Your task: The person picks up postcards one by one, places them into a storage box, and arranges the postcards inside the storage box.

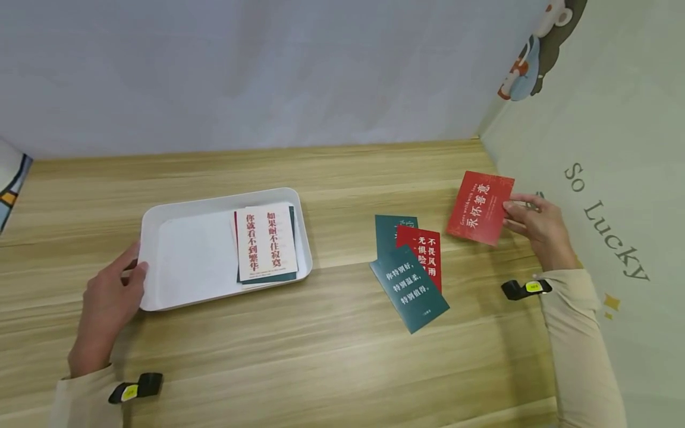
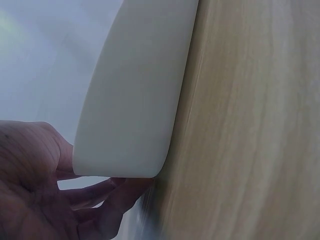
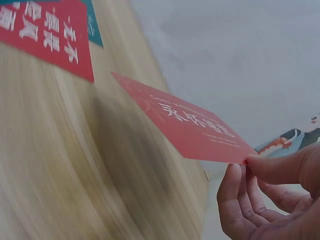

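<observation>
My right hand point(image 1: 537, 226) pinches a red card point(image 1: 480, 208) with white writing by its edge, between thumb and fingers. In the right wrist view the card point(image 3: 185, 122) is tilted and raised off the table, with a shadow below. My left hand point(image 1: 112, 297) holds the left end of a white tray point(image 1: 192, 255), thumb near the rim and fingers at the lower edge point(image 2: 120, 150). Inside the tray, at its right side, a white card point(image 1: 266, 244) with red writing tops a small stack; green and red edges peek out beneath.
Between tray and right hand, three overlapping cards lie on the wooden table point(image 1: 321, 368): a green card point(image 1: 409, 288) in front, a red card point(image 1: 432, 249), and another green card point(image 1: 386, 229) behind. A pale wall point(image 1: 631, 196) with lettering rises at the right, another wall point(image 1: 241, 77) at the back.
</observation>
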Tool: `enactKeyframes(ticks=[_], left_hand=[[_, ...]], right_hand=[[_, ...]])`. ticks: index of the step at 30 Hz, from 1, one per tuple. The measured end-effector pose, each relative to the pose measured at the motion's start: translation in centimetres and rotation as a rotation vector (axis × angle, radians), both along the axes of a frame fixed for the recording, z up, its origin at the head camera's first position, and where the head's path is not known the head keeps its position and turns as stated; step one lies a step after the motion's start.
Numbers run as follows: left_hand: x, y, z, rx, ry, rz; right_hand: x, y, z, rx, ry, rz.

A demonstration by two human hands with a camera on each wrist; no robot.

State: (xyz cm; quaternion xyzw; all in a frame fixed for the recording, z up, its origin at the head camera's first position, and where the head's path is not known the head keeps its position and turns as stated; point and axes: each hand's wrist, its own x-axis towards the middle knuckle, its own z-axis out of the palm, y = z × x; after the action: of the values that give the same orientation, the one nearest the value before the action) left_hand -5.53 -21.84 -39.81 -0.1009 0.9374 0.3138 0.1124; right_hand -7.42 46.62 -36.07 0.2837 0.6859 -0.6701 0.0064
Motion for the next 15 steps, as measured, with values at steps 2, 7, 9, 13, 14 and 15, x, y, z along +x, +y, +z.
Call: enactKeyframes(ticks=[2,7,9,13,14,15], left_hand=[[0.0,0.0,0.0,-0.001,-0.003,0.002],[0.0,0.1,0.0,-0.007,-0.001,0.005],[0.0,0.1,0.0,-0.008,0.000,0.006],[0.0,0.2,0.0,-0.009,0.005,0.010],[0.0,0.2,0.0,-0.009,0.007,0.011],[0.0,0.2,-0.1,-0.010,0.010,0.011]], right_hand=[[-0.1,-0.6,0.1,-0.024,0.027,0.017],[-0.4,-2.3,0.3,-0.055,0.059,0.100],[-0.6,-3.0,0.3,-0.050,0.061,0.132],[-1.0,-4.4,0.5,-0.060,0.062,0.179],[-1.1,-4.7,0.5,-0.062,0.059,0.189],[-1.2,-5.1,0.6,-0.065,0.056,0.200]])
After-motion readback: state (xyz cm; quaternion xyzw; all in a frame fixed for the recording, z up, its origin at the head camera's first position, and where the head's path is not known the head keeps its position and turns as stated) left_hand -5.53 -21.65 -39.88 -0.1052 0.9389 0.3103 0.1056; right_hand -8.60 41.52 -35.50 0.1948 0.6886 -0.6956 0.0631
